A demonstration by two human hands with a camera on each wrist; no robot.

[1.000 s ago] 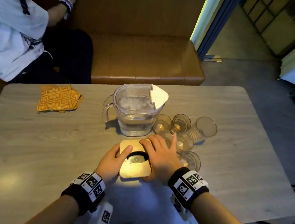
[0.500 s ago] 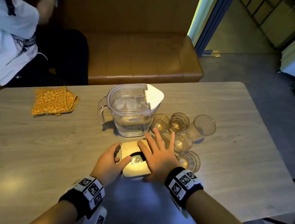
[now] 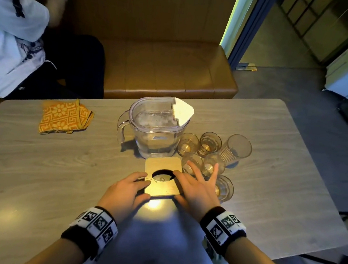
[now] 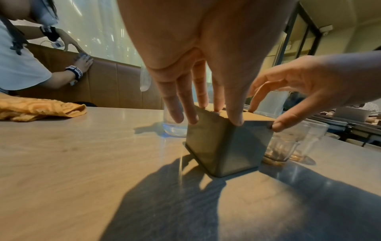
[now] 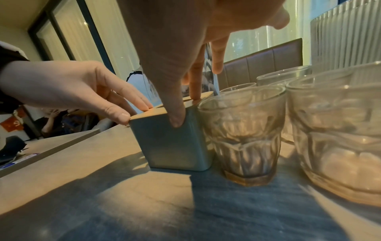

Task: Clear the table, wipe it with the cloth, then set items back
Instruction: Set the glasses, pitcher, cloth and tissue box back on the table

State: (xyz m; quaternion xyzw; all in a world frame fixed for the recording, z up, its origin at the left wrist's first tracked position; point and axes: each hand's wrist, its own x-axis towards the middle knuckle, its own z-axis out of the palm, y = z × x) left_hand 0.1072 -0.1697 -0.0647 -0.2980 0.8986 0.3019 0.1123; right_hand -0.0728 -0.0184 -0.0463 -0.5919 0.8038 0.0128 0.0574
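A square box (image 3: pixel 163 164) with a wooden top and an oval hole stands on the table (image 3: pixel 49 180), close in front of the clear water jug (image 3: pixel 156 128). My left hand (image 3: pixel 143 187) holds its near-left corner, fingers on the left edge and thumb at the near corner (image 4: pixel 210 104). My right hand (image 3: pixel 193 186) touches the right side, thumb on the near face (image 5: pixel 185 107); its other fingers spread over several empty glasses (image 3: pixel 207 151) beside the box. The folded orange cloth (image 3: pixel 64 117) lies at the far left.
A brown bench (image 3: pixel 164 67) runs along the table's far edge. On its left end sits another person (image 3: pixel 12 44) in a white top. The glasses (image 5: pixel 243 130) stand tight against the box's right side. Floor and a doorway lie to the right.
The box now stands slightly closer to the jug. My right fingers have lifted off its top and spread over the glasses. My left hand stays at the near-left corner.
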